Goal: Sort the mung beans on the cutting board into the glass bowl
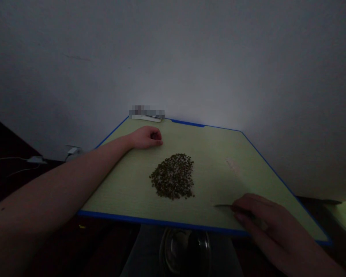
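On the pale yellow-green table [207, 146] lies a flat, spread-out heap of small dark greenish-brown grains [173, 177] that look like seeds or beans. My left hand [147, 137] rests beyond the heap, toward its left, fingers loosely curled into a hollow fist, with nothing visible inside. My right hand [262, 219], near the front right edge, is closed around a thin, dark, pointed tool [223, 206]. Its tip points left toward the heap, apart from it. The tool's other end is hidden in my palm, so its exact kind is unclear.
Past the table's front edge, at my lap, sits a shiny metal bowl [175, 246]. A blurred-out white object [147, 117] lies at the far left corner. Faint pale bits [233, 165] mark the right side. A wall [190, 57] stands behind; cables and plugs [36, 159] are left.
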`<action>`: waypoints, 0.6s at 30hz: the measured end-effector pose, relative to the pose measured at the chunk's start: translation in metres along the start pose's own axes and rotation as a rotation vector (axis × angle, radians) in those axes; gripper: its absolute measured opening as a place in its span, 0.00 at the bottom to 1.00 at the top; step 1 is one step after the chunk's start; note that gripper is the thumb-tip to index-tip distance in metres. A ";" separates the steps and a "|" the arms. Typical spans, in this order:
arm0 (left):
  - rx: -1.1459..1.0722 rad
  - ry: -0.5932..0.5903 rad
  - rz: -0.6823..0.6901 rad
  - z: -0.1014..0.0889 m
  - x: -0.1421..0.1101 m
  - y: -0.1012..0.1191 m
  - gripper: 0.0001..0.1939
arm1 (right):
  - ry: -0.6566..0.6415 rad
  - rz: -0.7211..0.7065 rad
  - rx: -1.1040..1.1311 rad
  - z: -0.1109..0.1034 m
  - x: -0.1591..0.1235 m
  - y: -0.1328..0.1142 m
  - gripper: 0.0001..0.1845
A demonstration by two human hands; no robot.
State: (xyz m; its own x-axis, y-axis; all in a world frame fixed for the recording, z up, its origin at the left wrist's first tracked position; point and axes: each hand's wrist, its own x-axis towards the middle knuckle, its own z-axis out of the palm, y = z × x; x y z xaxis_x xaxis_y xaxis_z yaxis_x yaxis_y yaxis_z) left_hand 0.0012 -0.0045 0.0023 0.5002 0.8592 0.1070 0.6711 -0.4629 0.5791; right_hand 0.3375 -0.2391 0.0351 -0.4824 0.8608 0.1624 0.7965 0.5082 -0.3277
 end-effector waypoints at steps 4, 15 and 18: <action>-0.014 0.002 -0.010 0.001 0.001 -0.002 0.16 | 0.174 -0.207 -0.142 0.008 -0.004 0.003 0.12; 0.006 -0.001 -0.024 0.000 0.001 0.001 0.16 | 0.006 -0.169 -0.518 0.025 0.023 0.032 0.24; -0.013 -0.001 -0.040 0.000 0.000 0.003 0.16 | -0.099 0.001 -0.518 0.018 0.048 0.032 0.24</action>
State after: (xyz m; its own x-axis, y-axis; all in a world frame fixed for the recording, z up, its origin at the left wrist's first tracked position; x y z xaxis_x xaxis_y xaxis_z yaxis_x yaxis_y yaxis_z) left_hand 0.0029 -0.0057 0.0043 0.4736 0.8769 0.0825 0.6834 -0.4250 0.5935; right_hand 0.3331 -0.1824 0.0156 -0.4936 0.8672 0.0658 0.8608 0.4764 0.1791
